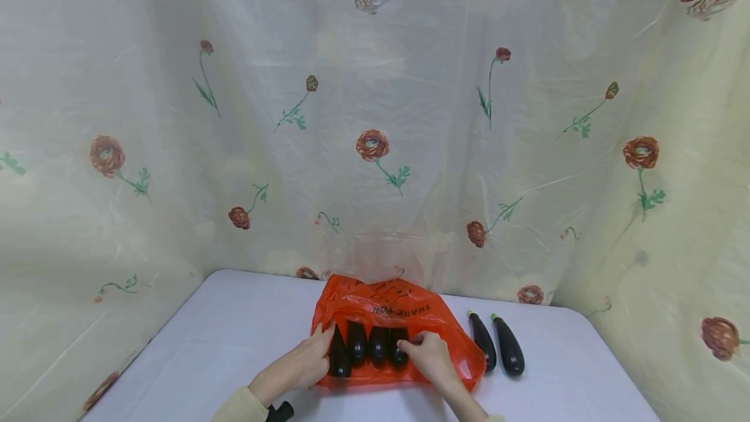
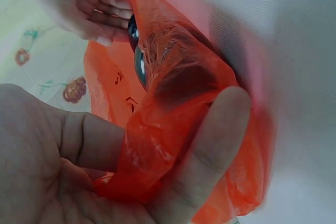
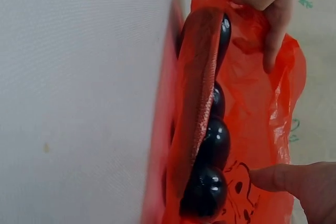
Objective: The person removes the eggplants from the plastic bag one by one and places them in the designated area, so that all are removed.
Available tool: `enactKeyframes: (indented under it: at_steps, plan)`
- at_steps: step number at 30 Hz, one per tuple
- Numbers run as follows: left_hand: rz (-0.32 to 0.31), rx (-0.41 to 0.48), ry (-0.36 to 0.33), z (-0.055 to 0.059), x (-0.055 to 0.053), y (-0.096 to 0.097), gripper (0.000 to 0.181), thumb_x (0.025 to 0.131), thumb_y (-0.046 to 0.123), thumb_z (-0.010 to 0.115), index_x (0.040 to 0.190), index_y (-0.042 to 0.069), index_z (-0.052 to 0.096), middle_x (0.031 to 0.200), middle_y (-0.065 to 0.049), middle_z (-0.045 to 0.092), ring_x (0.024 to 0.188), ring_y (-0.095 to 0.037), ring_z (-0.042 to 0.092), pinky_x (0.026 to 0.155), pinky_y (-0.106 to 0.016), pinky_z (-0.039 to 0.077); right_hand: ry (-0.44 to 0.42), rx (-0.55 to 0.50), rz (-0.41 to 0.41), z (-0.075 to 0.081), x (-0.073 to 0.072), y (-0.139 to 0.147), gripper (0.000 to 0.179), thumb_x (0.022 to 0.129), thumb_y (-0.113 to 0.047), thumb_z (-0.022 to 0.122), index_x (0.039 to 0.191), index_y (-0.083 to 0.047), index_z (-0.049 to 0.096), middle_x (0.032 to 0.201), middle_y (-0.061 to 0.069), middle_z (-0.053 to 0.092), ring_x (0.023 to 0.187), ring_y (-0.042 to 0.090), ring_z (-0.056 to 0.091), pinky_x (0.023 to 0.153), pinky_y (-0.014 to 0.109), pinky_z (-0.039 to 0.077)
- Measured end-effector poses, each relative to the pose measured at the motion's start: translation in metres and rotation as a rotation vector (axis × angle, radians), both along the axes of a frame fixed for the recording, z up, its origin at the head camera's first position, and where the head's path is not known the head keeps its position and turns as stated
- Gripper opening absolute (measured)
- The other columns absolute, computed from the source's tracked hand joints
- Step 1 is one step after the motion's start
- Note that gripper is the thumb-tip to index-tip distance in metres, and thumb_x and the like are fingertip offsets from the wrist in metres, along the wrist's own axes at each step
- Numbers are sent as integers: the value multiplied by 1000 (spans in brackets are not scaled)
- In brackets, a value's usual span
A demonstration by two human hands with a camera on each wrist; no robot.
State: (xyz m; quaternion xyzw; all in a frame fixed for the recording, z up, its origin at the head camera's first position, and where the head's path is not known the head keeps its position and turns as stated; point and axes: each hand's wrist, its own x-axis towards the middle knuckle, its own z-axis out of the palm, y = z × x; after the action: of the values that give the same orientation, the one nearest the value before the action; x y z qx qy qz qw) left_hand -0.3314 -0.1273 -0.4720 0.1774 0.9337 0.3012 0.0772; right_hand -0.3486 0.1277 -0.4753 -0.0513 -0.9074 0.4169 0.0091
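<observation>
- Left hand (image 1: 303, 362) pinches the left side of the red bag (image 1: 404, 298); right hand (image 1: 432, 358), fingers fairly straight, is at the rightmost bagged eggplant (image 1: 399, 349), mid-counter (image 1: 234, 331).
- Loose eggplants (image 1: 508, 347) lie nearer the right hand, stems toward the back edge.

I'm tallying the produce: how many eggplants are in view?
6 eggplants: four side by side in the red bag, two right of it on the white table. More may be hidden inside the bag.
</observation>
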Motion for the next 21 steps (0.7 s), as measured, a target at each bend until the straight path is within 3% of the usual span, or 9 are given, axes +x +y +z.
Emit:
enactKeyframes:
  at_steps: [5,8,15,21]
  plan:
    - [1,9,-19,-2,0,0,69,87,6,48,150,-4,23,155,-31,20,114,-33,53,106,-59,35,2,-26,5,-8,-3,-3,28,83,-27,71,81,1,67,64,1,56,61,14,50,53,24,38]
    - [0,3,-15,-2,0,0,69,86,6,48,150,-5,23,155,-31,20,111,-32,54,104,-58,37,19,-43,1,-12,-6,-6,26,83,-26,70,82,0,66,63,1,54,59,13,50,51,24,37]
    - [-22,-14,4,0,2,-1,67,87,5,44,150,-6,22,155,-29,20,131,-33,42,110,-56,31,78,-44,-27,-16,-11,-10,28,82,-25,71,84,2,65,65,3,56,62,15,52,52,24,39]
    - [-21,-5,-2,1,4,0,69,86,4,44,150,-6,22,156,-29,18,135,-38,37,109,-57,31,88,-67,-18,-16,-10,-10,27,81,-24,71,84,2,66,65,2,55,62,14,52,53,25,39]
